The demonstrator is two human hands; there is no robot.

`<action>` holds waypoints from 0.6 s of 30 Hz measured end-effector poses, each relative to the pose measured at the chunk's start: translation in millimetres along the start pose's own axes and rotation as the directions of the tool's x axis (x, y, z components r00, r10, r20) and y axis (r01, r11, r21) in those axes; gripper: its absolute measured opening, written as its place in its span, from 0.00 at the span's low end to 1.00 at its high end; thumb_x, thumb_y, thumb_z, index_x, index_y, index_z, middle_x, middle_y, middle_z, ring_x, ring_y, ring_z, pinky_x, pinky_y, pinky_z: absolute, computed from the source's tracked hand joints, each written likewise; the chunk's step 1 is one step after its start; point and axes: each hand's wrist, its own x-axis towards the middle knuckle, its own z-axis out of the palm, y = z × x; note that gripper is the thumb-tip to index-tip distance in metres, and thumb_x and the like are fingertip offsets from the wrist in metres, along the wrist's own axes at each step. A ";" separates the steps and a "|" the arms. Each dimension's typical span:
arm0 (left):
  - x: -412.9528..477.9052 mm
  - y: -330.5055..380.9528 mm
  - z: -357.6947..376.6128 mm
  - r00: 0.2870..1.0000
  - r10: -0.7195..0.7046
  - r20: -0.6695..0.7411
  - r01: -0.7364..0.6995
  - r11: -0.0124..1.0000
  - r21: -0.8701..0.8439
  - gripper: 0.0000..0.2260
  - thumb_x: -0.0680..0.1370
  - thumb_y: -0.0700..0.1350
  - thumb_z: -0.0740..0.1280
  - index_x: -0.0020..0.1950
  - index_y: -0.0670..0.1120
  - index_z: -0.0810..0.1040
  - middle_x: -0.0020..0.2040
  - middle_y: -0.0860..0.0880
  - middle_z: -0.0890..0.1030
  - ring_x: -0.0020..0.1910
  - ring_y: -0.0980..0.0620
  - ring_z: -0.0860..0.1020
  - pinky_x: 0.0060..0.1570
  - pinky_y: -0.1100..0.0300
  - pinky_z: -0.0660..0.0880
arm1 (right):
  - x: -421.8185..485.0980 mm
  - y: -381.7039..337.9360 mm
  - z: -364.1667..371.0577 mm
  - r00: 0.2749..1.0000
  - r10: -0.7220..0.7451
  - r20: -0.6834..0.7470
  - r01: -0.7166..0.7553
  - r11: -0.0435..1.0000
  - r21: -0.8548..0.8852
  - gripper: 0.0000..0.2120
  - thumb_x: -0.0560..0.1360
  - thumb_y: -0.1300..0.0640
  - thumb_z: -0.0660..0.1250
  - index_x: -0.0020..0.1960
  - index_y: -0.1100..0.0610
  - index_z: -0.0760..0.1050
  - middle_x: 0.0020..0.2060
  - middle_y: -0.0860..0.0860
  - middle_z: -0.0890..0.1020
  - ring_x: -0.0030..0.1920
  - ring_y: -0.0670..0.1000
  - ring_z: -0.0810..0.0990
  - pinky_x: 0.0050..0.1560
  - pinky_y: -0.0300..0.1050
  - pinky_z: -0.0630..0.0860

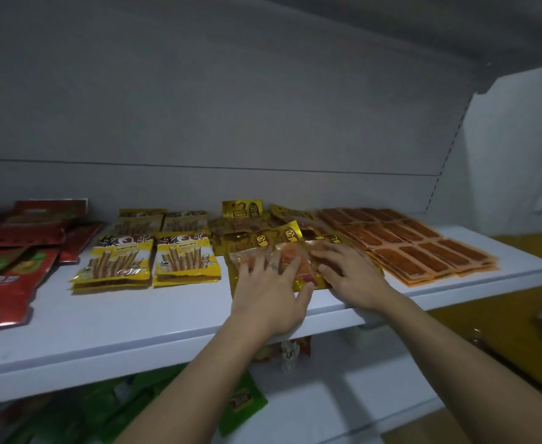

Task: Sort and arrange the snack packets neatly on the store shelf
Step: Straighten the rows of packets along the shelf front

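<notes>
Left hand (271, 283): I have it spread wide, fingers flat on the top gold packet (295, 264), gripping nothing.
Right hand (349, 274): also flat with straight fingers, pressing the same heap from its right side.
Gold packets (256, 238): mid-shelf, a loose overlapping heap between the yellow stacks and the orange rows.
Done: the yellow wafer-roll packets (154, 261) sit in squared stacks, and the orange strip packets (423, 248) lie in tidy rows at the right.
Left to do: the gold heap is crooked, and the red packets (13, 261) at the far left look tumbled.
Progress: roughly halfway along the shelf (135, 315), I judge.
</notes>
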 end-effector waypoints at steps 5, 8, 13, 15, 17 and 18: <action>2.8 -6.9 -17.5 0.994 -0.029 -0.103 0.022 0.997 -0.076 0.26 0.81 0.63 0.51 0.78 0.56 0.59 0.80 0.46 0.58 0.77 0.45 0.55 0.71 0.43 0.54 | 8.2 -3.7 -11.2 0.993 0.084 -0.085 -0.072 0.987 0.142 0.22 0.81 0.46 0.59 0.74 0.45 0.67 0.74 0.51 0.67 0.75 0.54 0.62 0.74 0.58 0.59; 26.6 -21.0 -41.4 0.986 -0.129 -0.106 0.122 0.990 -0.067 0.27 0.80 0.63 0.55 0.77 0.54 0.60 0.77 0.45 0.63 0.75 0.42 0.60 0.70 0.43 0.61 | 36.6 -1.3 -24.8 0.988 0.099 -0.115 -0.078 0.981 0.179 0.21 0.80 0.49 0.62 0.73 0.47 0.69 0.71 0.52 0.70 0.72 0.54 0.67 0.71 0.55 0.66; 85.1 -51.1 -76.2 0.937 -0.334 0.102 0.343 0.935 -0.088 0.29 0.80 0.60 0.59 0.77 0.46 0.62 0.72 0.42 0.71 0.70 0.39 0.70 0.66 0.47 0.71 | 104.2 8.3 -53.4 0.979 0.179 0.093 -0.193 0.965 0.177 0.24 0.80 0.50 0.64 0.74 0.54 0.67 0.71 0.54 0.73 0.69 0.56 0.72 0.65 0.45 0.69; 110.2 -59.6 -79.4 0.918 -0.365 0.159 0.378 0.924 -0.062 0.27 0.80 0.59 0.62 0.73 0.44 0.67 0.70 0.42 0.73 0.67 0.41 0.72 0.62 0.53 0.72 | 130.3 12.7 -53.3 0.949 0.226 0.218 -0.248 0.966 0.079 0.24 0.80 0.51 0.63 0.73 0.59 0.68 0.70 0.56 0.73 0.67 0.58 0.74 0.63 0.44 0.71; 134.6 -65.1 -78.6 0.895 -0.396 0.203 0.409 0.912 -0.022 0.25 0.78 0.59 0.65 0.68 0.44 0.73 0.66 0.43 0.76 0.60 0.43 0.75 0.53 0.57 0.73 | 151.9 11.4 -45.6 0.901 0.261 0.346 -0.259 0.965 -0.052 0.18 0.79 0.53 0.62 0.63 0.64 0.74 0.61 0.59 0.79 0.54 0.59 0.79 0.50 0.44 0.76; 144.7 -66.2 -76.7 0.879 -0.420 0.226 0.432 0.902 -0.001 0.25 0.77 0.60 0.67 0.66 0.43 0.74 0.63 0.44 0.77 0.56 0.44 0.76 0.48 0.59 0.73 | 160.3 8.9 -39.8 0.873 0.258 0.414 -0.240 0.966 -0.096 0.15 0.79 0.53 0.62 0.58 0.64 0.74 0.58 0.58 0.79 0.49 0.58 0.78 0.45 0.45 0.75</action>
